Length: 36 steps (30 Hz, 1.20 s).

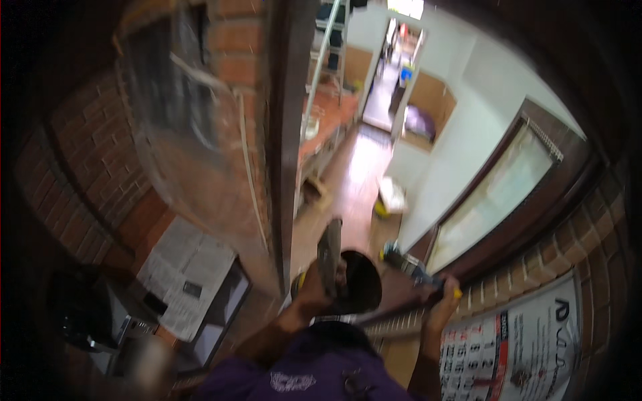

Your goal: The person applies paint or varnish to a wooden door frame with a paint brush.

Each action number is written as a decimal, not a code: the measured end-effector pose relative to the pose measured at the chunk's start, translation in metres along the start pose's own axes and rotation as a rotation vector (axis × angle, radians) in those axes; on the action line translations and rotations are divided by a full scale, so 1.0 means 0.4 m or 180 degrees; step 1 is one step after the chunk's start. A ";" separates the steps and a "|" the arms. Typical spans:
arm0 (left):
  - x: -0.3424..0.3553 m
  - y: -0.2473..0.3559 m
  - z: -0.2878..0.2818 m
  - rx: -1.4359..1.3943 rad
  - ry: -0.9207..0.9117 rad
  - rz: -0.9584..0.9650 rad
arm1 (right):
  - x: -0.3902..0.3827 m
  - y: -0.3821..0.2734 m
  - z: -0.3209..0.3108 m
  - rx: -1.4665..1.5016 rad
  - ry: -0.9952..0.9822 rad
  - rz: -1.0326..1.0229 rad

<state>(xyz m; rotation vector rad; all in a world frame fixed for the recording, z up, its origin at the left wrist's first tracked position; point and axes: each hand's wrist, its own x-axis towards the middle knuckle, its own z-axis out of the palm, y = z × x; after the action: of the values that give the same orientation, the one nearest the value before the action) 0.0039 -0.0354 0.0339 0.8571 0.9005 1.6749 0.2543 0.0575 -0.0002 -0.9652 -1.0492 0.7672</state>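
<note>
At the lower middle, my left hand (311, 291) is closed at the near side of a dark, round, open-topped container (364, 284). A flat grey blade-like piece (328, 254) stands upright beside its rim, by my fingers; whether my hand holds that too is unclear. My right hand (443, 304), farther right, is wrapped round a long grey tool (409, 266) with a yellow end showing by my fingers. This tool points forward and left, toward the doorway, and its exact kind is blurred. The inside of the container is too dark to make out.
A dark door frame (284, 134) and brick wall (234, 87) rise on the left. Newspaper (190, 267) lies beside a black machine (80, 307). A wood-framed door with a pale panel (498, 194) stands right, above a calendar (515, 347). A ladder (321, 60) stands beyond the doorway.
</note>
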 end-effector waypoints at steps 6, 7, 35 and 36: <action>0.069 -0.012 -0.057 -0.2098 0.0431 -0.0837 | -0.022 -0.122 0.054 -0.0414 -0.0760 0.0157; 0.071 -0.006 -0.061 -0.2143 0.0311 -0.0811 | -0.026 -0.125 0.060 -0.0395 -0.0810 0.0140; 0.031 -0.001 -0.113 -0.1876 0.0144 -0.0890 | -0.128 0.103 0.282 -0.1755 -0.4506 -0.0160; 0.030 -0.003 -0.115 -0.1856 0.0139 -0.0914 | -0.121 0.097 0.279 -0.1761 -0.4408 -0.0042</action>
<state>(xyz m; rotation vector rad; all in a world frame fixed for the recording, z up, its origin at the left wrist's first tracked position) -0.0385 -0.0310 0.0126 0.2808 0.4862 1.5798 0.1306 0.0608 -0.0320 -0.8011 -2.5595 1.1843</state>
